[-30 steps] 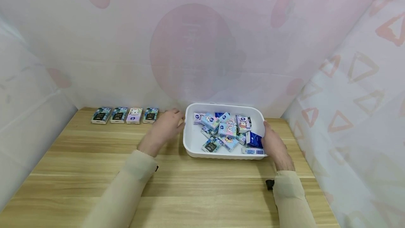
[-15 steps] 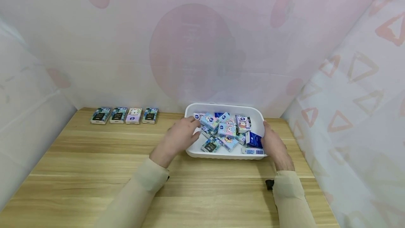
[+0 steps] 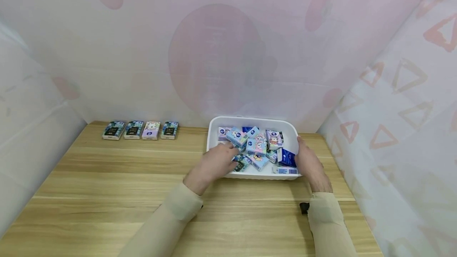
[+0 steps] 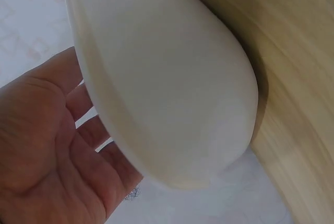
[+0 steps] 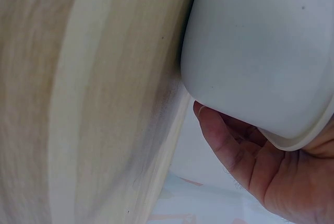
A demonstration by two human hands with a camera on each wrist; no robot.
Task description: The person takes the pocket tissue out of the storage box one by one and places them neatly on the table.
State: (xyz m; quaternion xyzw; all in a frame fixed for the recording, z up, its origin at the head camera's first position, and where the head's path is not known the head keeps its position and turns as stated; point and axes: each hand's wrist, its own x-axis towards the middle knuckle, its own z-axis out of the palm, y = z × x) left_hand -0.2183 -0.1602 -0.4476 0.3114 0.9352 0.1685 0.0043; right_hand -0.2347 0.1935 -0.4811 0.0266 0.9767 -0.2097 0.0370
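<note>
A white plastic bin [image 3: 255, 176] holds several small tissue packs in a loose pile, some pastel with cartoon prints, some dark floral, some deep blue. My left hand [image 3: 217, 162] reaches over its near left corner, with the fingertips at a dark floral tissue pack [image 3: 243, 162]. In the left wrist view, the loosely bent fingers of that hand [image 4: 52, 151] pass behind the rim, so their tips are hidden. At the bin's right end, my right hand [image 3: 310, 164] grips the rim. The right wrist view has its fingers [image 5: 216, 135] against the outer wall [image 5: 250, 41].
Along the back left edge of the wooden table [image 3: 107, 181], several tissue packs lie in a row, among them a purple-and-white one [image 3: 151, 130] between dark floral ones [image 3: 133, 129]. Printed cloth walls [image 3: 221, 58] stand behind and at both sides.
My left hand has moved right, from beside the bin's left wall, over the rim and into the pile. My right hand stays on the bin's right end.
</note>
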